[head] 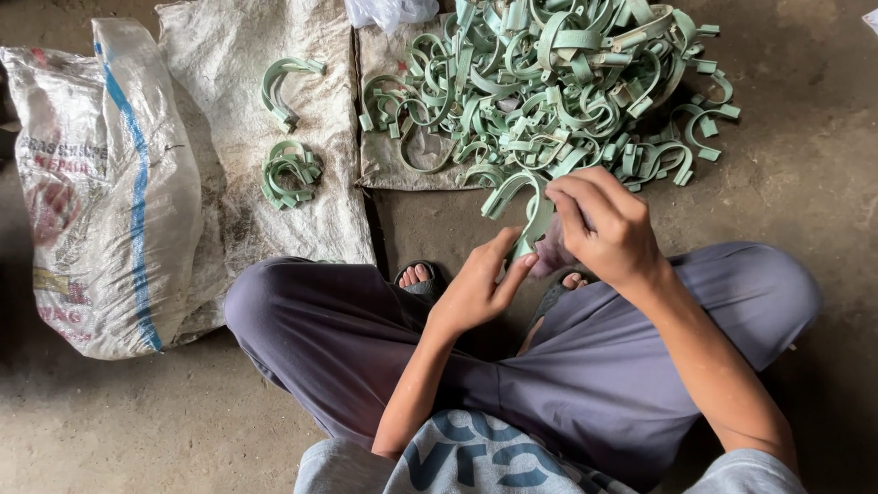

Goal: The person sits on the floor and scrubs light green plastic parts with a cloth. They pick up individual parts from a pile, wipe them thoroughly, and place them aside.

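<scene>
Head view looks down on me sitting cross-legged on the concrete floor (pixel 805 174), grey trousers (pixel 604 366) spread across my knees. My right hand (pixel 608 224) has its fingers closed round the upper end of a pale green curved plastic clip (pixel 526 206), which sits just in front of my shins, at the near edge of the big pile of green clips (pixel 549 82). My left hand (pixel 480 288) comes up from below, thumb and fingertips pinched on the lower end of the same clip. That pile lies partly on a dirty woven cloth (pixel 384 165) and partly on bare floor. Further left, a second sacking sheet (pixel 238 64) carries two small bunches of clips (pixel 291 172), well apart from the pile. A filled white sack with a blue stripe (pixel 110 183) lies beside it at the far left.
</scene>
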